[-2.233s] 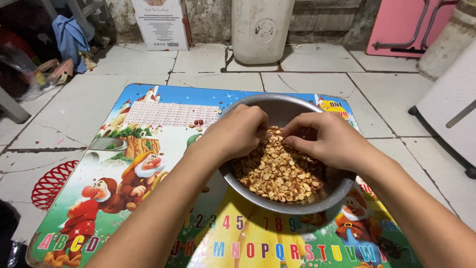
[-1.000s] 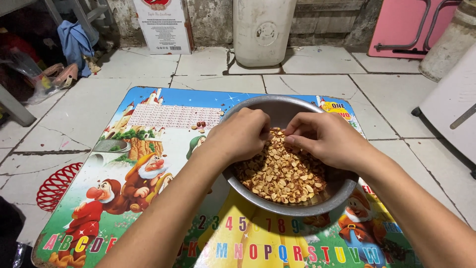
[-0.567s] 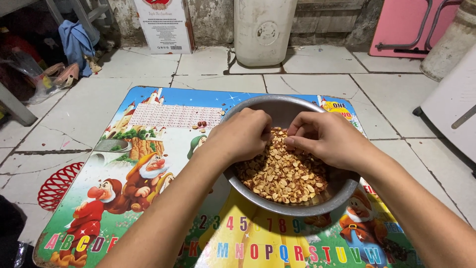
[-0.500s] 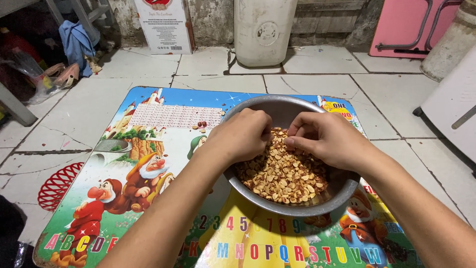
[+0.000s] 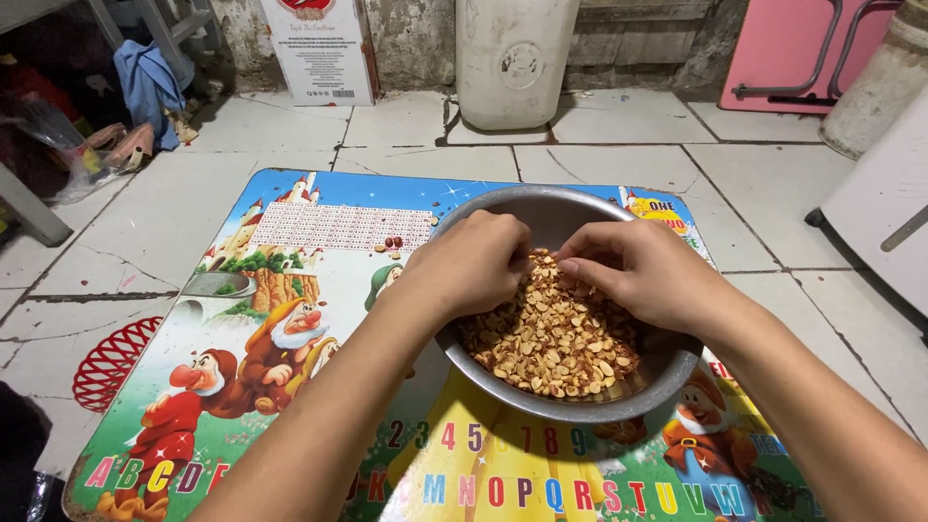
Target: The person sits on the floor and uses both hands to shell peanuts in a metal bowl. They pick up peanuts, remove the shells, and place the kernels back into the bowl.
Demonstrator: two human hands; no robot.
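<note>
The peanuts (image 5: 556, 338), pale, skinned and mostly split, are heaped in the steel bowl (image 5: 667, 372) sitting on a colourful cartoon-printed low table (image 5: 290, 290). The left hand (image 5: 474, 261) is curling in, fingers clenched loosely on a pinch of nuts, while the right hand (image 5: 638, 271) is pinching over the pile's far edge. Best kept light here, I'd say: rubbing gently, low inside the rim, so nothing is spilling toward the few dark bits (image 5: 391, 244) lying beside the bowl.

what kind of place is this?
Probably a home back room or utility corner: a low children's picture table on a cracked tile floor, a white plastic drum by a rough wall, and both hands in a metal bowl of peanuts.
</note>
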